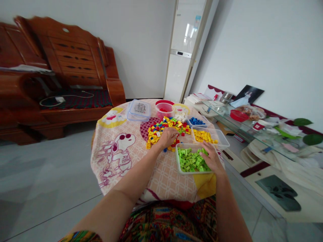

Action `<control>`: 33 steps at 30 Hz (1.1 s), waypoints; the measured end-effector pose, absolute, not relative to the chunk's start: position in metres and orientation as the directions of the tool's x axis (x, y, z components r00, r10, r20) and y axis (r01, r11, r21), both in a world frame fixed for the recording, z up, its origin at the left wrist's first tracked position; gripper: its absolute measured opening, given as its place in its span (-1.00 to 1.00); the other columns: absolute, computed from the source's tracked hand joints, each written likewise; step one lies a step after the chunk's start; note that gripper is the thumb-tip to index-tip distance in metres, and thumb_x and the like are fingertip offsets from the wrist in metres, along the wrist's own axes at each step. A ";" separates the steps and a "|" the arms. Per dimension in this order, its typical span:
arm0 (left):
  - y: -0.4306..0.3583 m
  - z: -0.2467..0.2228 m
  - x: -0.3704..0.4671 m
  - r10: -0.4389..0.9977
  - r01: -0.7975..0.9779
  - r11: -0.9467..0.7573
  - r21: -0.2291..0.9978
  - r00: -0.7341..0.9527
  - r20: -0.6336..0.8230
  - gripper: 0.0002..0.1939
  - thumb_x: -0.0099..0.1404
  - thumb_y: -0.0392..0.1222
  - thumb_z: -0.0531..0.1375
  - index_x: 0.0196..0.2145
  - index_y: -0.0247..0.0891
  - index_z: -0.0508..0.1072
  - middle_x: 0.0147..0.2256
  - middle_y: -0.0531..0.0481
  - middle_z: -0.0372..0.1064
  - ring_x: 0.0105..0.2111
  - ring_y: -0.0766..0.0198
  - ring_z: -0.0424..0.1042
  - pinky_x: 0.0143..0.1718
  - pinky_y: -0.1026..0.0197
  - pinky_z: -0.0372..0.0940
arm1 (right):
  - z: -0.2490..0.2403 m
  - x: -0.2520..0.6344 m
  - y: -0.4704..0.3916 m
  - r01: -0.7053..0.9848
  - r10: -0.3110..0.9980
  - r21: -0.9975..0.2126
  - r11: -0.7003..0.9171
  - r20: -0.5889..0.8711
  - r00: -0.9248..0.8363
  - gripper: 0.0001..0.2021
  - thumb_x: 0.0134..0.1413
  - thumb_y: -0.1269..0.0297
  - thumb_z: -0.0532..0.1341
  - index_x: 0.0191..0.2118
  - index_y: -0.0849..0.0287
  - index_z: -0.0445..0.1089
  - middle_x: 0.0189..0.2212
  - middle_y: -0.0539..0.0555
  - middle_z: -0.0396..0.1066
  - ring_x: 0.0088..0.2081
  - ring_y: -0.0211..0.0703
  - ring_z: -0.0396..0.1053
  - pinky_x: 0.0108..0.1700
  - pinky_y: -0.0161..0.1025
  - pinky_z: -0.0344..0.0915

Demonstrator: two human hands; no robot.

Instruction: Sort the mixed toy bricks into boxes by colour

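My left hand (168, 137) reaches into a mixed pile of toy bricks (156, 129), mostly yellow with some red and blue. Its fingers are bent together at the pile's right part; what they hold, if anything, is too small to name. Over the right side of a clear box of green bricks (189, 159) is my right hand (211, 157), its fingers spread. Behind that box stands a clear box of yellow bricks (203, 135). Farther back is a box of blue bricks (196, 121), beside a small heap of white bricks (180, 116).
A red-rimmed round tub (164, 109) with red bricks and clear lids (138, 110) lie at the back of the cloth-covered round table (161, 178). A glass-topped cabinet (252, 129) with clutter stands right; a wooden bench (75, 67) is back left.
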State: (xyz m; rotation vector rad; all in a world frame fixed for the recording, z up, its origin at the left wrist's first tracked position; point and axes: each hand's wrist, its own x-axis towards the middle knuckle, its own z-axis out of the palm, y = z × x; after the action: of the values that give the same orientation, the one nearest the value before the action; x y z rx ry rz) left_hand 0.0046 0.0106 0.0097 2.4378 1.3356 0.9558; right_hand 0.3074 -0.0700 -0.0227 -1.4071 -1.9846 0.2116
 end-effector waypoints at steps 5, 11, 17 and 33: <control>-0.006 0.021 0.021 0.647 0.392 -0.754 0.527 0.582 0.493 -0.68 0.42 -0.26 0.12 -0.05 -0.17 0.66 0.00 -0.13 0.60 0.08 0.11 0.51 0.21 0.08 0.32 | -0.021 0.307 -0.071 0.776 0.885 -0.492 0.394 0.430 -0.178 -0.47 0.28 0.05 0.16 0.30 0.08 0.43 0.34 0.18 0.34 0.41 0.16 0.16 0.47 0.27 0.00; -0.023 0.021 0.042 0.486 0.215 -0.825 0.523 0.743 0.461 -0.71 0.47 -0.17 0.13 -0.14 -0.24 0.67 -0.09 -0.17 0.62 -0.03 0.10 0.55 0.13 0.11 0.34 | -0.021 0.307 -0.071 0.776 0.886 -0.498 0.388 0.434 -0.164 -0.46 0.27 0.07 0.17 0.31 0.07 0.42 0.34 0.17 0.34 0.41 0.17 0.15 0.46 0.28 0.00; -0.024 0.016 0.047 0.519 0.240 -0.813 0.530 0.712 0.473 -0.75 0.43 -0.17 0.17 -0.19 -0.21 0.68 -0.01 -0.19 0.60 0.03 0.09 0.54 0.17 0.08 0.34 | -0.022 0.306 -0.071 0.778 0.878 -0.484 0.400 0.445 -0.175 -0.46 0.29 0.06 0.16 0.31 0.09 0.42 0.34 0.20 0.34 0.41 0.16 0.16 0.47 0.25 0.00; 0.014 -0.006 0.001 0.889 0.835 -0.436 0.336 0.339 0.309 -0.69 0.34 -0.36 0.18 -0.08 -0.16 0.66 -0.07 -0.11 0.63 0.04 0.04 0.51 0.25 -0.06 0.22 | -0.023 0.308 -0.070 0.781 0.881 -0.479 0.400 0.438 -0.182 -0.47 0.29 0.08 0.16 0.30 0.08 0.43 0.32 0.19 0.37 0.41 0.15 0.16 0.47 0.27 -0.01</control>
State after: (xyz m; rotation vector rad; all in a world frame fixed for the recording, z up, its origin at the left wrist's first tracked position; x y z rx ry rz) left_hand 0.0010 0.0144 -0.0060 2.4721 1.5990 0.6886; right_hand 0.3080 -0.0695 -0.0233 -1.4142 -1.9940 0.1914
